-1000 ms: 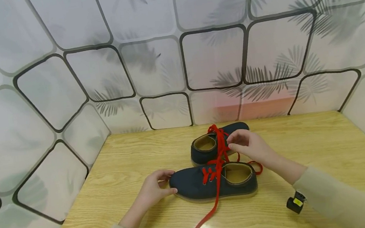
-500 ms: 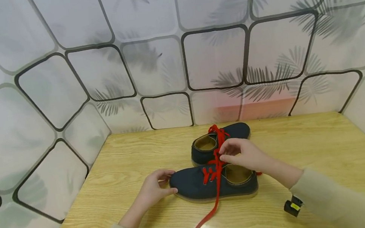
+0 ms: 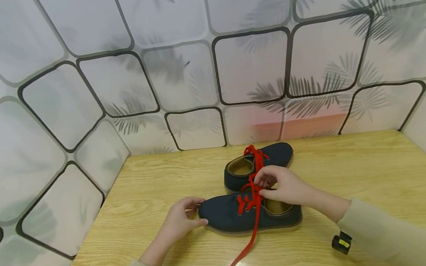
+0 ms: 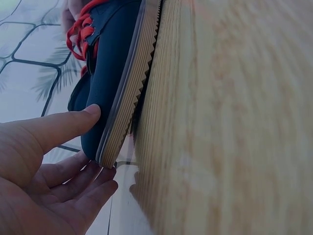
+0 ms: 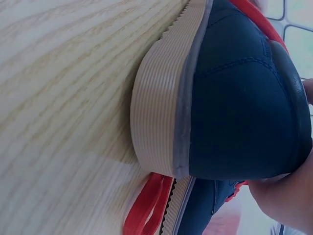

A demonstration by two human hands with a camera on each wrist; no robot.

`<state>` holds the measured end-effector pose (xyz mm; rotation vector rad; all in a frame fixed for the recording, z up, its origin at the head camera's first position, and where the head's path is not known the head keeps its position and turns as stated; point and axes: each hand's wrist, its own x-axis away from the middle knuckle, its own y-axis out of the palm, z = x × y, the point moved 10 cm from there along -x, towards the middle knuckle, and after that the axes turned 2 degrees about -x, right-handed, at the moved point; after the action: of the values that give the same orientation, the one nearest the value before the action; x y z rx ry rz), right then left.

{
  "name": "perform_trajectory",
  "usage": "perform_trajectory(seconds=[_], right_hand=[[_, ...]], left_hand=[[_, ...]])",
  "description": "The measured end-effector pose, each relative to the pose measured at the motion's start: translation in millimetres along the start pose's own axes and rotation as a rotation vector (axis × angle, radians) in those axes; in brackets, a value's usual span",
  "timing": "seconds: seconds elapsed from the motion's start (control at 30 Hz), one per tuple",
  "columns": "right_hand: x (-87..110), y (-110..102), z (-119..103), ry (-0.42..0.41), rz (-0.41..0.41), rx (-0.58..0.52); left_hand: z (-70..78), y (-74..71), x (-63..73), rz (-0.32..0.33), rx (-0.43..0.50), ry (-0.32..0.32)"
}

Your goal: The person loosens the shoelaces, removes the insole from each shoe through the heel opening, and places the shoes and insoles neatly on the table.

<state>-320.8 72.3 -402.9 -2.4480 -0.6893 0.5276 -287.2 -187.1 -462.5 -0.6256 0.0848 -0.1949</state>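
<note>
In the head view, a navy shoe point(image 3: 223, 216) with a pale ribbed sole lies along the table, its toe to the left. My left hand point(image 3: 181, 221) holds that toe; in the left wrist view the thumb point(image 4: 73, 125) lies on its upper and the fingers curl by the tip. Red shoelaces point(image 3: 254, 230) cross the shoe and one end trails onto the table. My right hand point(image 3: 283, 186) has bent fingertips right at the laces above the shoe's opening; I cannot tell whether they pinch a lace. In the right wrist view, the shoe's heel point(image 5: 239, 112) mostly hides that hand.
Behind lies a second navy shoe point(image 3: 236, 181), its toe to the right, with red laces over it. Both stand on a wooden table point(image 3: 162, 174) against a patterned backdrop point(image 3: 190, 73). A red lace loop point(image 5: 146, 205) rests on the table by the heel.
My right hand has moved left and toward me, from beside the rear shoe's laces to those of the front shoe. The left hand stays on the toe.
</note>
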Motion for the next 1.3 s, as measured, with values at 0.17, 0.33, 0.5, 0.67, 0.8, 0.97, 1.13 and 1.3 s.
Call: perform_trajectory(seconds=[0.17,0.33,0.5,0.67,0.8,0.97,1.13,1.3], right_hand=[[0.9,-2.0,-4.9,-0.062,0.027,0.016],[0.9,-1.1,-18.1,-0.203,0.035,0.021],[2.3,4.0,-28.4,-0.283,-0.009,0.025],[2.8,6.8,-28.6,-0.266,-0.014,0.103],[3.1,7.5,-26.5,-0.234,-0.014,0.15],[2.7,9.5,-26.3,-0.229,-0.025,0.247],[1.1,10.6,-26.9,-0.236,-0.028,0.314],[-0.9,7.6,-21.6,-0.175,-0.025,0.241]], left_hand=[[-1.4,0.7,-0.3,0.003,0.001,-0.005],[-3.7,1.8,-1.2,0.009,0.004,-0.017],[-6.0,2.3,-1.7,0.013,0.004,-0.025],[-6.9,1.3,-2.3,0.015,0.0,-0.022],[-7.9,1.0,-2.3,0.014,-0.003,-0.024],[-5.7,0.9,-1.8,0.01,0.003,-0.025],[-2.4,0.3,-1.0,0.005,0.006,-0.014],[-2.2,0.2,-2.0,0.006,0.006,-0.015]])
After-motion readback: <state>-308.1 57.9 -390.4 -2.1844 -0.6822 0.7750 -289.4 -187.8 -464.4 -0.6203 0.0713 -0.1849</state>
